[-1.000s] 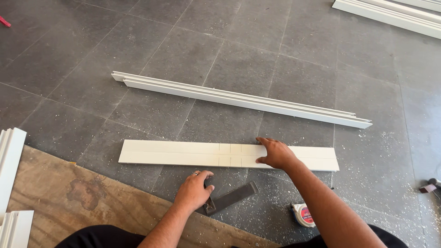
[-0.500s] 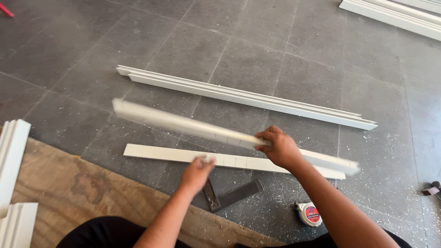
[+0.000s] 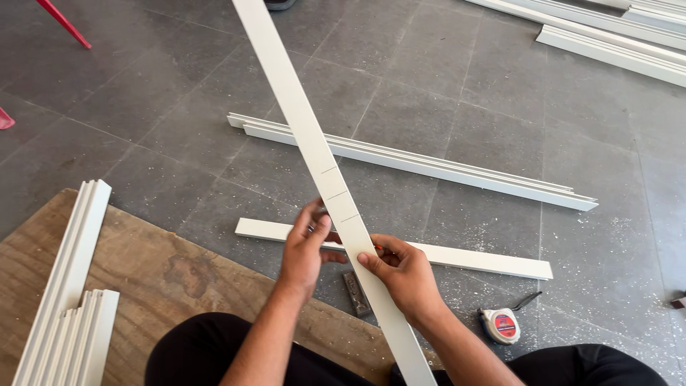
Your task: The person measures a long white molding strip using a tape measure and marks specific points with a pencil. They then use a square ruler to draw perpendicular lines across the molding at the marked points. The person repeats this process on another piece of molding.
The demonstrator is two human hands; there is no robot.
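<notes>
A long white strip [image 3: 314,154] is held up above the floor [image 3: 179,93] by both hands, running from near the person's lap up and away to the top edge of the view, tilted a little to the left. Thin cross lines are marked on its flat face just above the hands.

The left hand [image 3: 306,251] is set against the strip's left edge, with the forearm rising from the lower middle of the view. Its fingers [image 3: 314,214] are curled narrowly and pinched at that edge, the thumb beside them; whether a small object is also gripped there cannot be told.

The right hand [image 3: 404,271] is closed on the strip from its right side, slightly lower than the left hand. The thumb is laid across the white face and the other fingers are wrapped behind, so the strip is clamped. The right forearm slants in from the lower right.

A second white strip [image 3: 471,259] lies flat on the floor under the hands, and a longer white moulding [image 3: 429,164] lies beyond it. A tape measure [image 3: 501,325] rests on the floor near the right forearm. A dark tool [image 3: 355,293] is partly hidden below the held strip. A plywood sheet [image 3: 157,286] with stacked white mouldings [image 3: 68,300] is seen at the lower left.
</notes>
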